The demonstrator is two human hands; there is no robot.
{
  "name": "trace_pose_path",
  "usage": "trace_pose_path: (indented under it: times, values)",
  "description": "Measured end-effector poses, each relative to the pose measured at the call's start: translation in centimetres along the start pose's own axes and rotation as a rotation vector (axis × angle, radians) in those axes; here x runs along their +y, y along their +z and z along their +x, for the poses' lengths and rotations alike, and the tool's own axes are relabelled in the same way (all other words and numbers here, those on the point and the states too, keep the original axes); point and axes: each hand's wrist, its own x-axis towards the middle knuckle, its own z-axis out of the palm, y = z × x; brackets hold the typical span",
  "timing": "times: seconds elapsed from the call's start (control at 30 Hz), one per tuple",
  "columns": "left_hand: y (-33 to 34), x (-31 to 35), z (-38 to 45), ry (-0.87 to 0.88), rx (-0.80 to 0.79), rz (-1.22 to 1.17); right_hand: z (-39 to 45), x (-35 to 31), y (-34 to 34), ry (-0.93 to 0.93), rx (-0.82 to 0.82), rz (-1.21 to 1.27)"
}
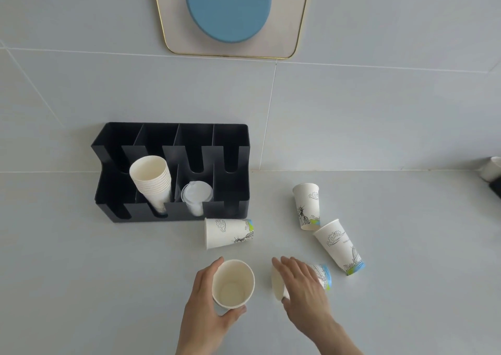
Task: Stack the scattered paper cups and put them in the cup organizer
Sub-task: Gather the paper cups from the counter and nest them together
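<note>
My left hand [208, 295] grips an upright white paper cup [233, 284] near the front of the counter, its mouth facing up. Over a cup lying on its side [322, 274], my right hand [303, 287] closes from above, fingers wrapping it. Three more printed cups lie tipped over: one [229, 232] just in front of the organizer, one [307, 205] to the right, one [340, 246] beside it. The black cup organizer [238, 143] stands against the wall and holds a stack of nested cups [151, 184] and clear lids [196, 196].
The grey counter [108, 273] meets a tiled wall behind the organizer. A gold-rimmed mirror [298, 29] hangs above. At the far right edge a white cup [492, 169] rests on a dark object.
</note>
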Motion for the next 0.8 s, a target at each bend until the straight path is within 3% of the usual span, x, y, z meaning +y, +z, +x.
trace_pose_path:
  times: [0.1, 0.27, 0.37, 0.43, 0.8]
  values:
    - [0.2, 0.1, 0.1, 0.004, -0.002, 0.002, -0.1, -0.2, -0.9, 0.055, 0.142, 0.134]
    - [0.0, -0.2, 0.4, 0.021, -0.002, -0.018, 0.5, -2.2, -7.2, 0.117, 0.496, 0.713]
    - [-0.1, -0.3, 0.6, 0.028, 0.003, -0.023, 0.2, -3.8, -10.3, 0.02, 0.521, 1.054]
    - [-0.2, -0.3, 0.6, 0.028, 0.003, -0.021, -0.2, -5.0, -11.0, -0.062, 0.469, 1.148]
    - [0.4, -0.1, 0.7, -0.02, 0.03, -0.06, -1.2, -7.1, -3.9, -0.12, 0.193, 0.681]
